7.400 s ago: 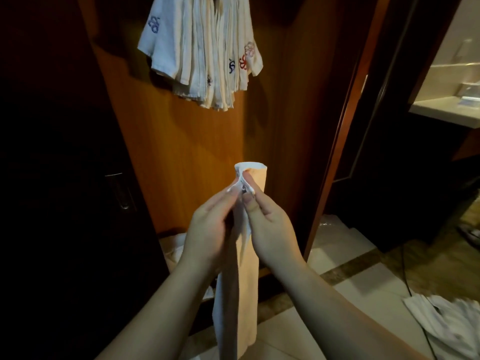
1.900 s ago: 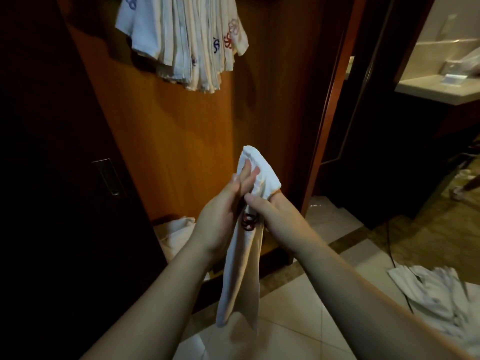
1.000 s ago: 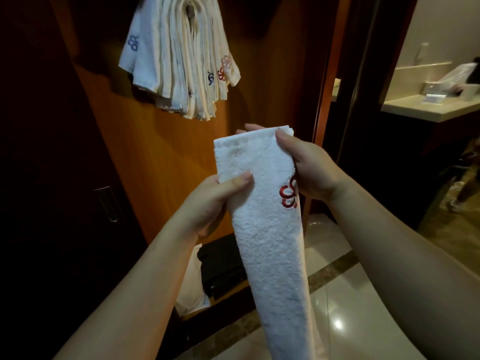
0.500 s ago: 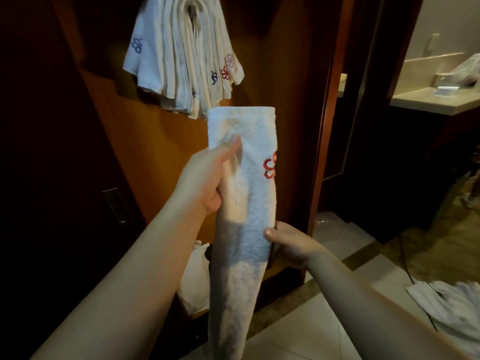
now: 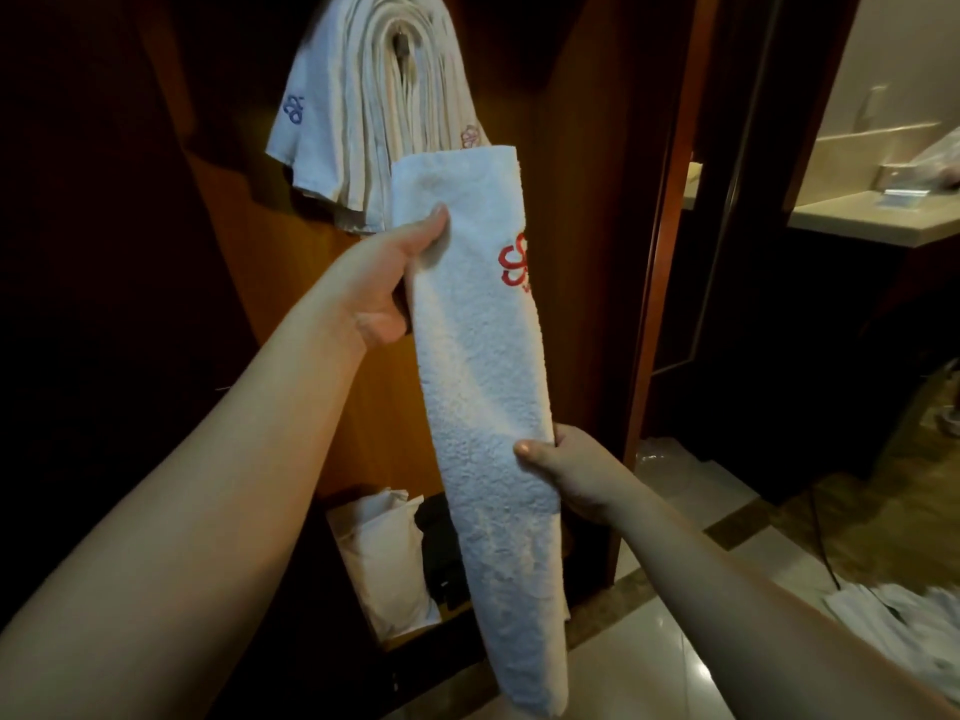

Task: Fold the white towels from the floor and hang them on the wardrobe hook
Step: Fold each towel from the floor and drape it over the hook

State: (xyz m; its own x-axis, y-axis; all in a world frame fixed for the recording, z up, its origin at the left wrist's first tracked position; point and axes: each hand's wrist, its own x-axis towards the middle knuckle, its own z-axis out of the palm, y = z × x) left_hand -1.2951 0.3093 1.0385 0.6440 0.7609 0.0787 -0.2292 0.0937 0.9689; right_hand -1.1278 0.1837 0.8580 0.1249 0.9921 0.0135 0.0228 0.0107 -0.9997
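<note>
A folded white towel [image 5: 483, 387] is held up lengthwise in front of the wardrobe, as a long narrow strip w/ a red embroidered logo [image 5: 514, 262] near its top edge. The left hand [image 5: 384, 283] is closed on the strip near the top, thumb pressed on the front face, fingers hidden behind. The right hand [image 5: 571, 470] is curled round the right edge approx. halfway down, thumb on the front. The lower end hangs free, tapering toward the floor [image 5: 649, 662].

Above and behind, a thick stack of hung towels [image 5: 374, 122] is draped over the wardrobe hook [image 5: 401, 44]; only a small dark bit of the hook is visible at the centre of the fan. The top of the held strip overlaps the stack's lower right in view; whether contact is made can't be told. More white towels [image 5: 893, 626] are left on the floor at lower right.

Handling, as judged: terry cloth is light, soft and fully limp, non-slip, not fragile. No shape is kept unsupported, so folds are likely to open if only one layer is pinched. All layers should be clamped together, front and back. For draping, a grip either side of the midpoint is prob. best, so both halves hang evenly. The hook is already crowded, so the strip may need to be pushed well over to stay on.
</note>
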